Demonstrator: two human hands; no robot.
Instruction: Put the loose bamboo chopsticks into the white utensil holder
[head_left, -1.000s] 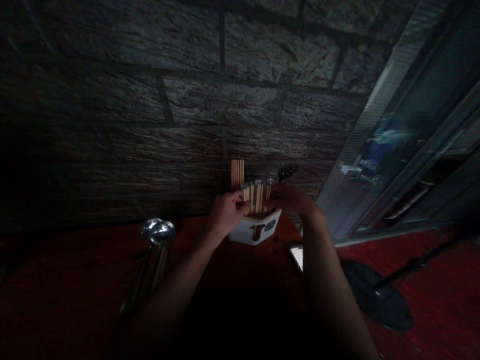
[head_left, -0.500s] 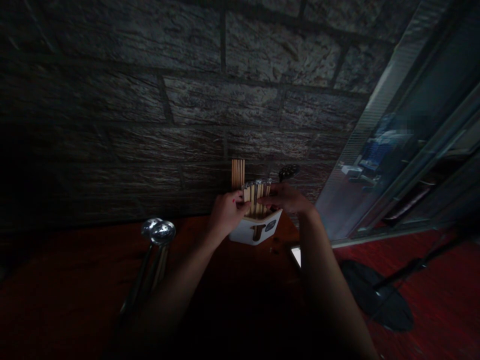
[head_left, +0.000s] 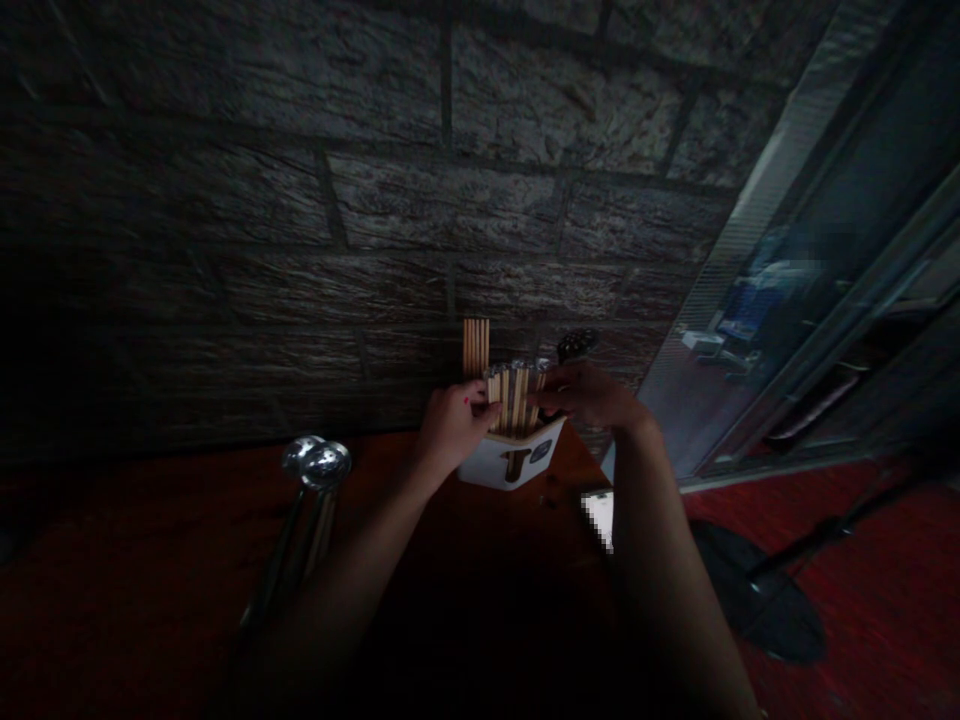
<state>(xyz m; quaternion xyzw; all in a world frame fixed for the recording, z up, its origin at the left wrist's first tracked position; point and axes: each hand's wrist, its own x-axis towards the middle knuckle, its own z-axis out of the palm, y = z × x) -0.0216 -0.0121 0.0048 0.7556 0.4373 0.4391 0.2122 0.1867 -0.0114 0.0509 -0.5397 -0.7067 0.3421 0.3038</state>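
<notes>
The left hand (head_left: 450, 425) holds the left edge of a row of chopsticks (head_left: 517, 400) between thumb and fingers, the row upright in a white holder (head_left: 491, 472); the right hand (head_left: 592, 396) is at the row's right edge, gripping or merely touching, one cannot tell. The chopsticks look light and stiff, their shiny tops suggesting slippery wrap; mid-shaft, above the rim, seems the surest hold. Taller sticks (head_left: 475, 345) rise behind, a black slotted utensil (head_left: 577, 345) shows beyond the right hand, and metal ladles (head_left: 325, 466) lie leftward on the bench (head_left: 165, 540).
</notes>
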